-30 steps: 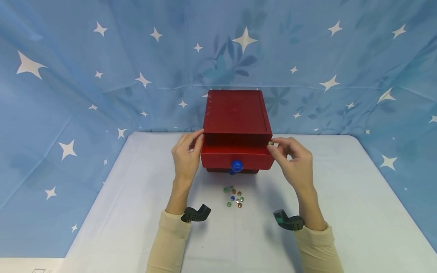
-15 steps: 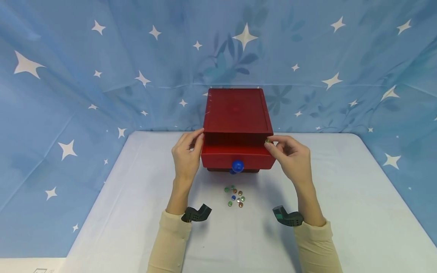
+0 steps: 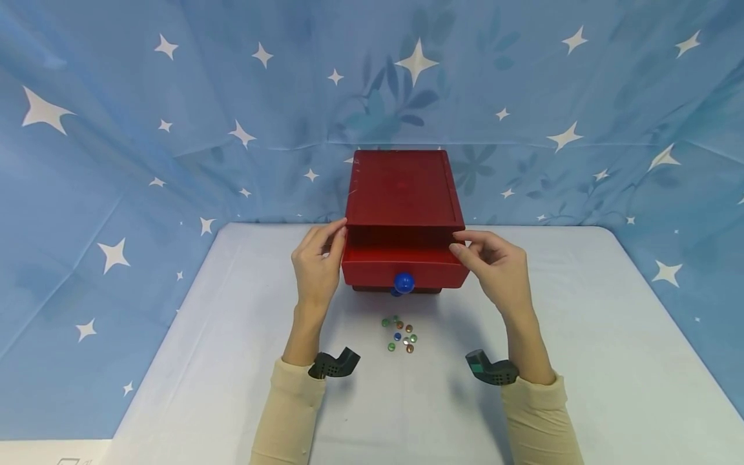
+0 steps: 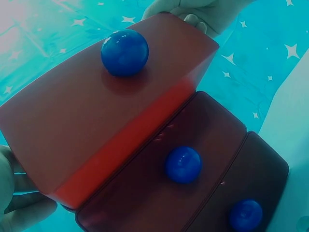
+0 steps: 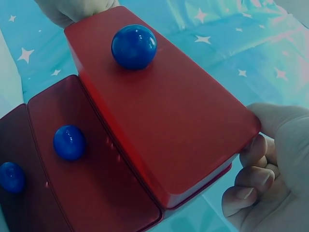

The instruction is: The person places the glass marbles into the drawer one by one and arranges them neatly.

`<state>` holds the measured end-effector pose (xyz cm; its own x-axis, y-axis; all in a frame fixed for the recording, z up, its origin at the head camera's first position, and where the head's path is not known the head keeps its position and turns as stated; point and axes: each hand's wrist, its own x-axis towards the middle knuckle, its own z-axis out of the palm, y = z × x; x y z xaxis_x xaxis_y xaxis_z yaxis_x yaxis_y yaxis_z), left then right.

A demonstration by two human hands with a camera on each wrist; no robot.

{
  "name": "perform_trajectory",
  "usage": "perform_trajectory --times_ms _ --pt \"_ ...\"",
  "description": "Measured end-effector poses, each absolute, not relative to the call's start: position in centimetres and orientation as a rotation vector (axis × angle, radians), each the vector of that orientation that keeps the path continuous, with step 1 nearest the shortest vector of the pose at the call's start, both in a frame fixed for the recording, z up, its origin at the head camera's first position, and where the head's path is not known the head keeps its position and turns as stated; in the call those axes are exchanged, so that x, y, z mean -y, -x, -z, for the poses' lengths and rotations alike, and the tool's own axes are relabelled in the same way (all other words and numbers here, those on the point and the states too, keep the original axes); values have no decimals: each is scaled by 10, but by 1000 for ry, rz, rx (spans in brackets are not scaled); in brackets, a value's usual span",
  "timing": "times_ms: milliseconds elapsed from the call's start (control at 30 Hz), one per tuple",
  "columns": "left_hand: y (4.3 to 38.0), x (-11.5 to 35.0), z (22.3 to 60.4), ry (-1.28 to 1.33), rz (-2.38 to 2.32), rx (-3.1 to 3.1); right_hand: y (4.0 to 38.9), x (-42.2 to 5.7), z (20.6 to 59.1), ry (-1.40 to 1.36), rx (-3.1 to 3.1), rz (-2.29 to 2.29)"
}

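A red drawer cabinet [image 3: 402,187] has its top drawer [image 3: 372,274] pulled out, with a blue knob [image 3: 403,282] on the front. My left hand [image 3: 318,261] is at the left side, its fingertips touching the front edge by the drawer. Thumb and index finger of my right hand [image 3: 501,268] are parted over the drawer's right rim, with nothing visible between them. In the right wrist view, that hand's other fingers [image 5: 253,181] bend outside the drawer's end. Several small glass marbles [image 3: 398,336] in green, blue, brown and clear lie before the cabinet. The drawer's inside is mostly in shadow.
Two lower drawers stay pushed in, each with a blue knob [image 4: 183,164]. A white table [image 3: 232,361] carries the cabinet. Behind hangs a blue curtain [image 3: 279,116] with white stars. A dark camera mount sits on each wrist.
My right hand has moved slightly left over the drawer's rim. The small greenish marble pinched in it earlier is out of its fingers and out of sight. My left hand stays put.
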<state>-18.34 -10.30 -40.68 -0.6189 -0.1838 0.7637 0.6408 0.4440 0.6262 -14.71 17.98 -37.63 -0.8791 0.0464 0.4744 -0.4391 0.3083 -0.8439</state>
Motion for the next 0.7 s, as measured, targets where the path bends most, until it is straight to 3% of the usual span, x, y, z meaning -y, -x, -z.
perform_trajectory --times_ms 700 --pt "183 102 406 374 1265 1882 144 -180 375 -370 2128 -1531"
